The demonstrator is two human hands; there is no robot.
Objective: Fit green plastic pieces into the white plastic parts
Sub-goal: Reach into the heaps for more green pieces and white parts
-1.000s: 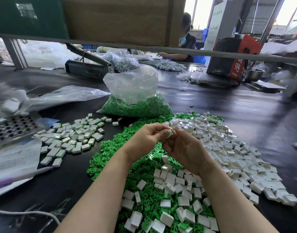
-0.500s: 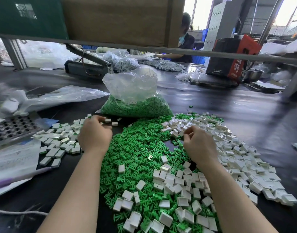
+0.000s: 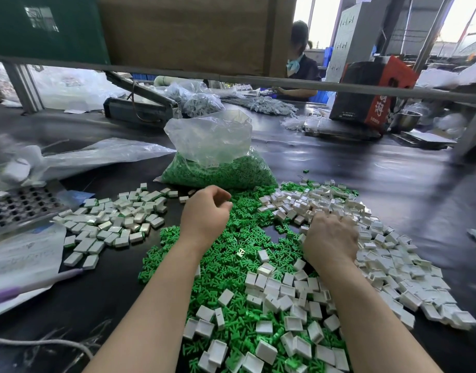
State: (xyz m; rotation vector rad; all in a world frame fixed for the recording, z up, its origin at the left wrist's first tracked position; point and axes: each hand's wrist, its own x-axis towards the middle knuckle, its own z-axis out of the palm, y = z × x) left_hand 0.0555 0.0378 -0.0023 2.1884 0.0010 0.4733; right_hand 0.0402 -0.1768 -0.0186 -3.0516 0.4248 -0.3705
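A heap of small green plastic pieces [image 3: 231, 265] covers the black table in front of me. Loose white plastic parts [image 3: 387, 254] spread to the right and across the near side of the green heap. On the left lies a separate group of white parts with green fitted in them [image 3: 115, 222]. My left hand [image 3: 204, 214] hovers over the far edge of the green heap, fingers loosely curled, nothing visible in it. My right hand [image 3: 329, 236] rests palm down on the white parts, its fingertips buried among them and hidden.
A clear bag half full of green pieces [image 3: 218, 162] stands behind the heap. A perforated metal tray [image 3: 19, 205], papers and a plastic bag [image 3: 97, 154] lie at the left. Another person [image 3: 298, 63] works at the far side, beside a red and black box [image 3: 371, 95].
My hands held one white part together, then separated. The left hand went to the fitted group on the left and has now come back to the green heap. The right hand reached into the white parts.
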